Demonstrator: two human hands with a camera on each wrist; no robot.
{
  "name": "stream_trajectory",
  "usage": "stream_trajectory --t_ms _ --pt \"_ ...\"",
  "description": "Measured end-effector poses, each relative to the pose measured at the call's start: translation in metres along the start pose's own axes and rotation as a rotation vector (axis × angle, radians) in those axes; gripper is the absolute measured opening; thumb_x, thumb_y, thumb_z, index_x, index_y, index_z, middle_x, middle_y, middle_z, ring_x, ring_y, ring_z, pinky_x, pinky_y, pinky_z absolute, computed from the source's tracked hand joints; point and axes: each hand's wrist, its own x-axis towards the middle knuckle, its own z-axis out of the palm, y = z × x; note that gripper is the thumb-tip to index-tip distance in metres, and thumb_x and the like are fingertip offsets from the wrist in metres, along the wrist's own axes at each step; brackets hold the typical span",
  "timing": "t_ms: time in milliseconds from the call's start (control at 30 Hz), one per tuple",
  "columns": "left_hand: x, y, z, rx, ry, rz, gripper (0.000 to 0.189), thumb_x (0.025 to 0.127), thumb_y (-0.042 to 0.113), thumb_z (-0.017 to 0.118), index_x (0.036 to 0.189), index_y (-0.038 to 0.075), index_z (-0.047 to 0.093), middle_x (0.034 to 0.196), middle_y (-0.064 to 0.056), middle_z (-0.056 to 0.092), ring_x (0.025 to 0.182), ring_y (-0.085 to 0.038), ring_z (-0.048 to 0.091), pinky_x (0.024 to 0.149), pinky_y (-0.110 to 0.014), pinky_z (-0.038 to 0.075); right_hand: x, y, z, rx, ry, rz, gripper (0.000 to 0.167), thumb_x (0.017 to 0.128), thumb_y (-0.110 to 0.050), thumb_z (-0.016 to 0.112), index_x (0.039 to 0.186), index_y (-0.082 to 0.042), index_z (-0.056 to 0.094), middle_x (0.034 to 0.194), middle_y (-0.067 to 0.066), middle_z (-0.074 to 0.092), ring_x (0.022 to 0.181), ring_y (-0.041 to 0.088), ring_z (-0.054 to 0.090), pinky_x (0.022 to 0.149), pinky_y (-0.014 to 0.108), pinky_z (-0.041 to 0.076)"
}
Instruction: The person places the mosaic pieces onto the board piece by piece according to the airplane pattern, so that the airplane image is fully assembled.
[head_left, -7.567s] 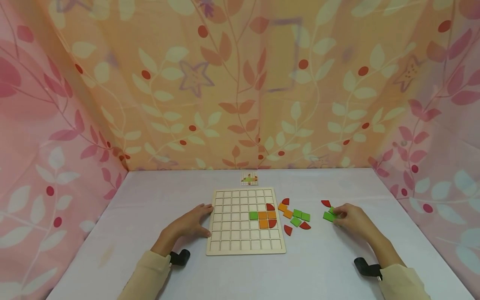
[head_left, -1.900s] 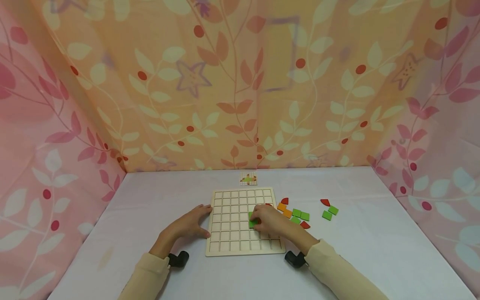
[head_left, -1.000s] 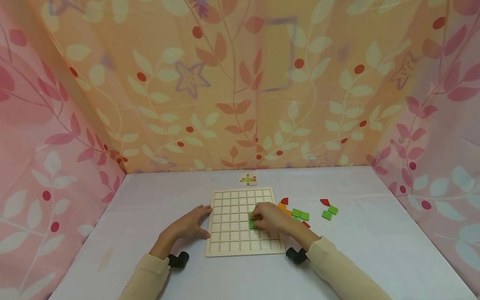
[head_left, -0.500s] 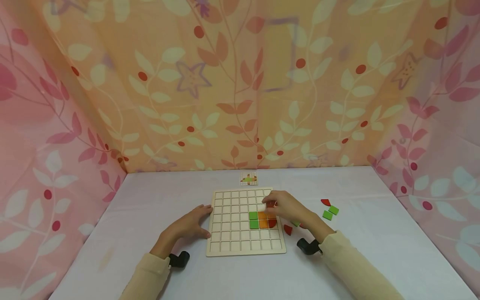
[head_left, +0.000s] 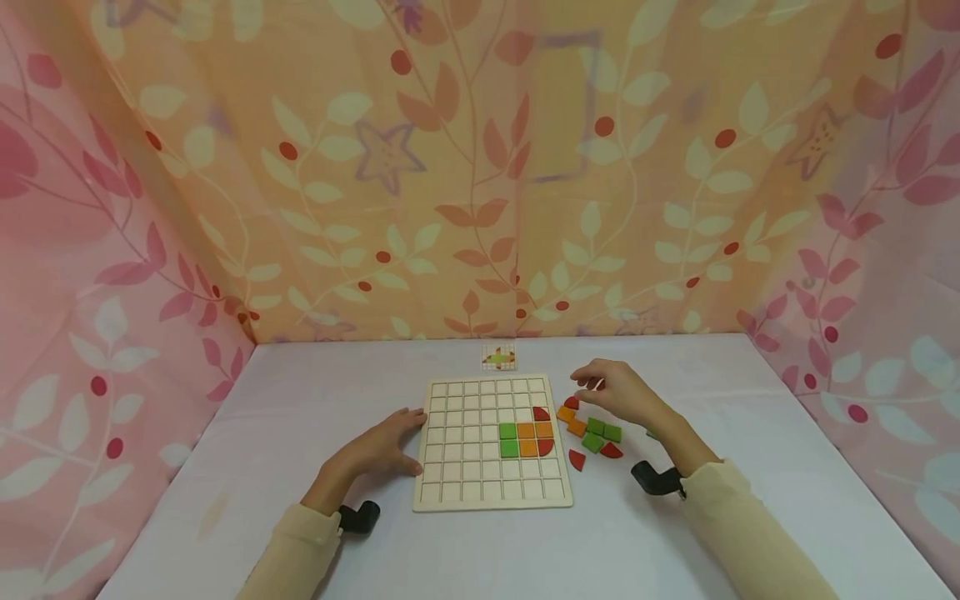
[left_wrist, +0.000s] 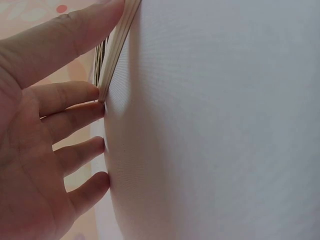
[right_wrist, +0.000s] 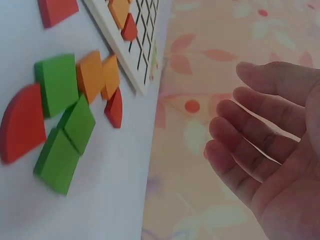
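Note:
A wooden grid board [head_left: 457,467] lies on the table. My left hand [head_left: 375,446] touches its left edge with spread fingers; the left wrist view shows the thumb and fingertips along the rim. On the board's right side sit two green squares [head_left: 508,448], several orange squares [head_left: 527,431] and two red quarter-circles [head_left: 545,448]. My right hand [head_left: 618,392] hangs in the air to the right of the board, fingers loosely bent and holding nothing. Under and in front of it lie loose green squares [head_left: 592,443], orange squares [head_left: 576,427] and red quarter-circles [head_left: 611,451].
A small pattern card [head_left: 498,357] lies behind the board. Part of another green square [head_left: 652,433] shows beside the right wrist, whose arm hides what is around it. Patterned cloth [head_left: 480,208] closes off the back and sides of the white table.
My right hand gripped a green square at the far right, then set it on the board below the other green square. Since then it has lifted off and moved right. The left hand stayed.

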Motion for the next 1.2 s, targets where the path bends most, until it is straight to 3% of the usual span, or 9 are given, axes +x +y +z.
stream_trajectory --t_ms 367,767,1200 --pt "-0.002 0.003 0.000 0.003 0.000 -0.006 0.086 0.071 0.018 0.086 0.145 0.004 0.045 0.156 -0.012 0.038 0.149 -0.037 0.023 0.117 -0.057 0.024 -0.024 0.028 -0.014 0.045 0.075 0.143 0.031 0.089 -0.014 0.068 0.116 0.002 0.067 0.105 0.017 0.068 0.090 0.023 0.061 0.083 0.042 0.055" --pt "-0.001 0.002 0.001 0.008 -0.002 -0.022 0.087 0.070 0.019 0.087 0.145 0.005 0.045 0.156 -0.010 0.037 0.149 -0.036 0.023 0.117 -0.057 0.024 -0.053 0.061 -0.019 0.000 0.125 0.214 0.035 0.087 -0.012 0.070 0.116 0.006 0.066 0.098 0.013 0.070 0.086 0.022 0.063 0.072 0.028 0.052" --pt "-0.002 0.003 0.000 0.007 0.000 -0.021 0.087 0.070 0.019 0.086 0.145 0.006 0.045 0.156 -0.010 0.037 0.149 -0.037 0.023 0.117 -0.057 0.024 -0.076 0.087 -0.032 -0.095 0.079 0.325 0.038 0.086 -0.016 0.068 0.116 0.008 0.065 0.100 0.020 0.066 0.089 0.029 0.058 0.073 0.037 0.049"
